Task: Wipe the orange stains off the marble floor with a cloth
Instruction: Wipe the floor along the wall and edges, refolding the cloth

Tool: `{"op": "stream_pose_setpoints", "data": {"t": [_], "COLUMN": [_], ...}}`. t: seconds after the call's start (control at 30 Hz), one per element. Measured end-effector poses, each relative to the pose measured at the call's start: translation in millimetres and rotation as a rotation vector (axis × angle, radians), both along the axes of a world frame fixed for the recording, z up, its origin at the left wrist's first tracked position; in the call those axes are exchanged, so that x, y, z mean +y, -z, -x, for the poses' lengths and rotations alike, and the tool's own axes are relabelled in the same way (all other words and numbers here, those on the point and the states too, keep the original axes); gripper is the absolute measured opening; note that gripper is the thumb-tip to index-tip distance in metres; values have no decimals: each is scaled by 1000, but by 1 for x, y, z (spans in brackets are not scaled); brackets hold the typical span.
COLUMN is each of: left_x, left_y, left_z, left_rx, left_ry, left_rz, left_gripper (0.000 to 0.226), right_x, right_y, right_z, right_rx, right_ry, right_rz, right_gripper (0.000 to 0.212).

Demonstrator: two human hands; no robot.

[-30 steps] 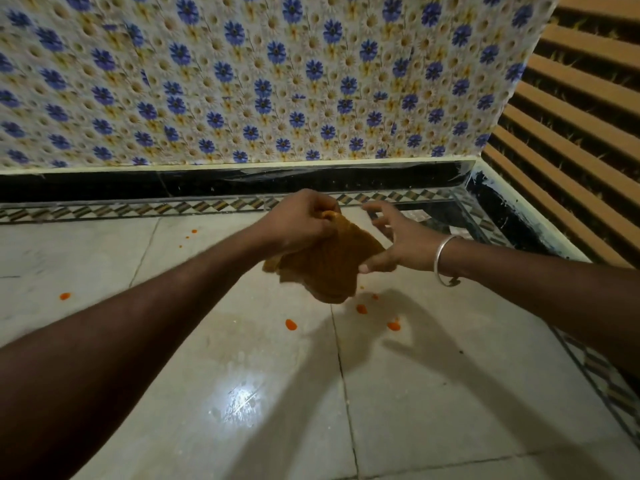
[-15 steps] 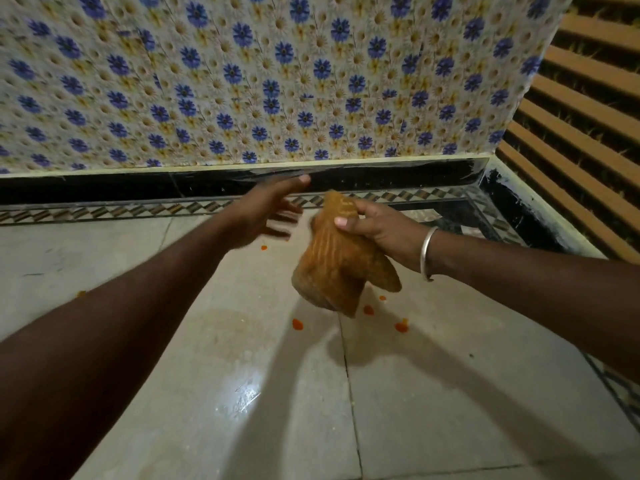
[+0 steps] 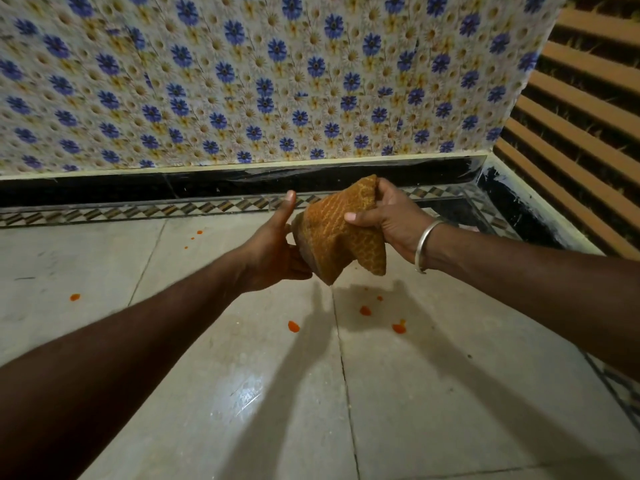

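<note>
Cloth mid-air over floor: right hand grip pinches its top, left hand spread against its side. Stains lie near, just below. Best fold a flat pad, then press and drag.

Orange-brown cloth, blue-flowered wall

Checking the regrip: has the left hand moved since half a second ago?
Yes. The left hand came back from the patterned floor border toward the person, rightwards onto the cloth.
</note>
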State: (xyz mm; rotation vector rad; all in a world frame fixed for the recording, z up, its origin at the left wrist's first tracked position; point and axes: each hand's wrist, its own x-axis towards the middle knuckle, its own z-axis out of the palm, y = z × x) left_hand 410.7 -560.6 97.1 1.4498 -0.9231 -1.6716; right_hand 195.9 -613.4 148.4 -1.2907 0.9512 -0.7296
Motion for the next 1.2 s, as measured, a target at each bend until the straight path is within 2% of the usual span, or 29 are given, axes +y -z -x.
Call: {"op": "stream_pose_setpoints", "data": {"t": [0.1,0.23,0.3,0.37,0.43,0.57,0.77,0.87,0.9,1.0,1.07,1.2], "left_x": [4,1,1,3,5,5,5,4,5,10,15,15], "left_y": [-1,-9,-9,-9,-10,-12,-18,-18,-18,-22,-23,-33], "left_z": [10,9,9,11,13,18,12,10,8,-2,-2,19], "left_rx": [-2,17,-38,-162,-335,-606,-853,-993,-995,-679,-570,-437], "left_ry": [-20,-72,-65,-89,-98,-151,-195,-173,-144,-11,50,199], "left_rz": [121,272,305,339,395,523,617,558,526,473,455,297], "left_gripper": [75,92,87,74,64,50,32,28,27,21,20,43], "right_x": [-2,-6,-9,-8,-3,1,-8,-14,-15,-16,-14,-24], "right_y": [4,11,12,12,12,16,18,22,22,9,-5,-25], "right_z": [1,4,6,5,3,0,2,0,0,5,14,39], "right_rx": [38,142,217,353,525,737,810,802,790,663,617,672], "right_ry": [20,92,105,62,15,-29,-65,-102,-121,-228,-310,-443], "right_rz": [-1,57,123,218,330,479,566,568,544,373,298,260], "right_gripper": [60,94,115,125,118,82,33,26,25,24,24,23]}}
